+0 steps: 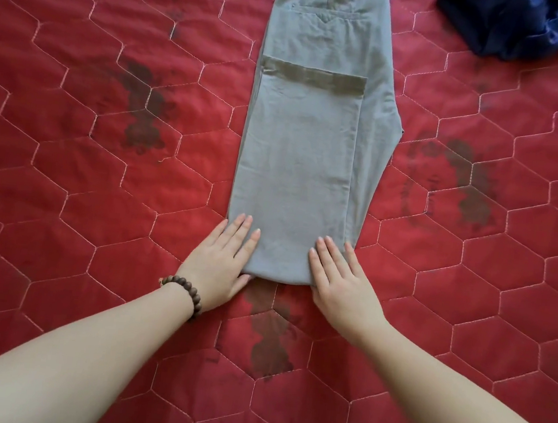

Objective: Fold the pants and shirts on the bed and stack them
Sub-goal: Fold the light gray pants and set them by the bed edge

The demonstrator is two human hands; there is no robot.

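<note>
Flat hands [285, 267] on smooth grey pants [303, 165]

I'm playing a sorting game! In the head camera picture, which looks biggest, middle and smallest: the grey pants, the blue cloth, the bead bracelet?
1. grey pants
2. blue cloth, though the picture's edge cuts it off
3. bead bracelet
</note>
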